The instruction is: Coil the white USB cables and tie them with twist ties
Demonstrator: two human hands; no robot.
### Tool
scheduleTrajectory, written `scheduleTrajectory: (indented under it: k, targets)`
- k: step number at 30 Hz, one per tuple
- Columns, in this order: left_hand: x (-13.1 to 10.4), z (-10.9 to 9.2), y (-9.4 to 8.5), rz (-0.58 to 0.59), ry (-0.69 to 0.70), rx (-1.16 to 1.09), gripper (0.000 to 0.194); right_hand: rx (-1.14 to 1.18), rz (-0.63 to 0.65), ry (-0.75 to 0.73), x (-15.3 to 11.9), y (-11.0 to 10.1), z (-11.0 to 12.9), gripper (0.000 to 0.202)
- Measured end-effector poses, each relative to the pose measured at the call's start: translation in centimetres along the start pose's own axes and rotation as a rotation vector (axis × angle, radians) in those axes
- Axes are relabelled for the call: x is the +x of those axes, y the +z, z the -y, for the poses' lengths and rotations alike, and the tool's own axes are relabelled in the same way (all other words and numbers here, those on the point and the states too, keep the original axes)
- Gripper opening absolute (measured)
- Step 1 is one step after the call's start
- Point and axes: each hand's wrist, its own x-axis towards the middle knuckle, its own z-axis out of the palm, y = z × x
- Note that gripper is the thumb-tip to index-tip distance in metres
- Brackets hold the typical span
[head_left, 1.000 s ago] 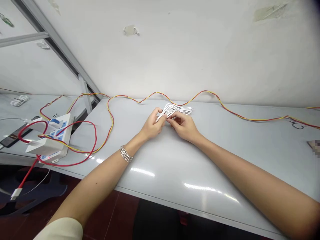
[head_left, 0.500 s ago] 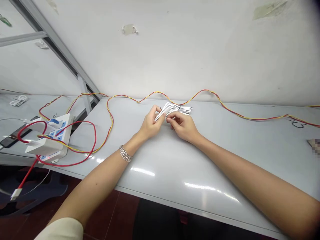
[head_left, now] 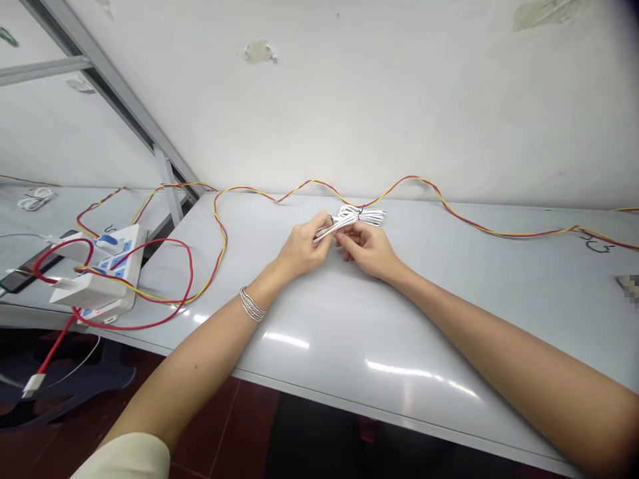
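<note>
My left hand [head_left: 305, 247] has its fingers wrapped round one end of a bundled white cable [head_left: 349, 214]. Dark ties cross the bundle, one near its middle and one beside my left fingertips. Close against the cable's lower side, my right hand [head_left: 367, 247] has its fingers curled, thumb and forefinger pressed together near my left fingers. What those right fingers pinch is too small and hidden to name. Another coil of white cable sits behind or under the held one, just past my right hand; the two overlap.
A white power strip [head_left: 130, 256] with chargers, red cables and a black phone [head_left: 30, 269] lies at left. A red-yellow wire [head_left: 492, 233] runs along the table's back edge. Another white coil [head_left: 37, 199] is far left, black ties [head_left: 596, 245] at right.
My left hand has turned and shifted slightly right, and the held cable end now lies flatter. My right hand has stayed close beside it, its fingers slightly moved.
</note>
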Motion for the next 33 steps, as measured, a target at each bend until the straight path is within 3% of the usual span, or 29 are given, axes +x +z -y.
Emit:
scheduleTrajectory:
  k: [9, 20, 28, 33]
  targets:
    - [-0.1, 0.0, -0.1, 0.059, 0.007, -0.057, 0.007, 0.033, -0.002, 0.031, 0.1, 0.0, 0.4, 0.05]
    - [0.1, 0.6, 0.1, 0.169, -0.085, -0.522, 0.028, 0.091, 0.047, 0.089, 0.4, -0.4, 0.7, 0.061]
    - [0.6, 1.2, 0.8, 0.102, -0.099, -0.693, 0.033, 0.097, 0.099, 0.059, 0.5, -0.5, 1.0, 0.054]
    - [0.7, 1.6, 1.1, 0.048, -0.123, -0.69, 0.036, 0.119, 0.095, 0.063, 0.5, -0.5, 0.9, 0.053]
